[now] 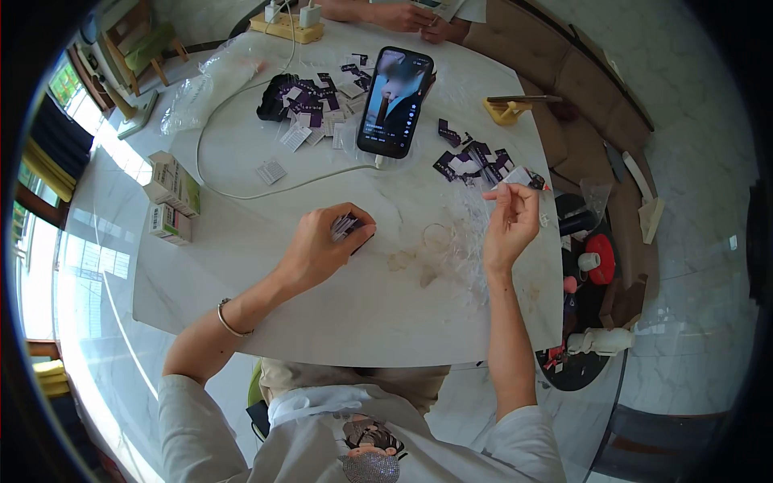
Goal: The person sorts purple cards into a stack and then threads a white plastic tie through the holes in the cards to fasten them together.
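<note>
My left hand (318, 249) is curled around a small stack of printed cards (345, 227), held just above the white marbled table (322, 322). To the right, the thumb and fingertips of my right hand (515, 225) are pinched together at a small pale card (518, 176); its lower edge is partly hidden by the fingers. Just beyond that hand lies a loose pile of dark purple and white cards (475, 161). A larger pile of similar cards (318, 105) spreads across the far left of the table.
A phone (394, 102) stands propped up, with a white cable (241, 196) looping left from it. Small boxes (173, 189) stand at the left edge. Clear plastic film (463, 249), a yellow stand (506, 111) and a power strip (287, 30) lie around. Another person's hands (419, 20) are opposite.
</note>
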Tool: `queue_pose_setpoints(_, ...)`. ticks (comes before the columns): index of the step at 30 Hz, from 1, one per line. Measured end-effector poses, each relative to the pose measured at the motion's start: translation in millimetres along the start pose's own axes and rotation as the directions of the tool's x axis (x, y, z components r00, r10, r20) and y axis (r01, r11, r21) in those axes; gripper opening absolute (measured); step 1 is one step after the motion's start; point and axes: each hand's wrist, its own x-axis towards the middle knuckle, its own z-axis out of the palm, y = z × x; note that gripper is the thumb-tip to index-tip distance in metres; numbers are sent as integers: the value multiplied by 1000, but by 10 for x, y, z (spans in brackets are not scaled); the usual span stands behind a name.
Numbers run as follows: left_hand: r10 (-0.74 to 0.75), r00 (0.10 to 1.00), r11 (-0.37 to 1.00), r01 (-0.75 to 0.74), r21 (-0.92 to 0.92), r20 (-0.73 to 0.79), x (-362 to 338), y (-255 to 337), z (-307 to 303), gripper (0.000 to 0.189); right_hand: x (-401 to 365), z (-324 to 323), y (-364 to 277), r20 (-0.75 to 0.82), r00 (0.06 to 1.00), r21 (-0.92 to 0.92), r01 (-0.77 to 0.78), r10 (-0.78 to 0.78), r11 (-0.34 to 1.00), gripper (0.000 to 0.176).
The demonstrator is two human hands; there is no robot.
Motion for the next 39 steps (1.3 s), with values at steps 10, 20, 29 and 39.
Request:
queue_pose_setpoints(10, -95, 974, 956, 147, -255, 204, 22, -41, -11, 33, -30, 37, -37, 337, 913, -198, 306, -229, 931, 15)
queue_pose_setpoints(20, -59, 973, 954, 121, -274, 223, 8, -31, 27, 35, -61, -9, -133, 597, 778, -97, 314, -197, 944, 7)
queue_pose_setpoints(29, 80, 986, 997, -77, -24, 148, -46, -47, 206, 25, -267, 140, -303, 770, 548, 52, 459, -328, 887, 11)
queue_pose_setpoints(39, 38, 989, 999, -37, -9, 143, -48, -56, 207, 15, -292, 157, -256, 789, 545, 35, 418, -282, 908, 10)
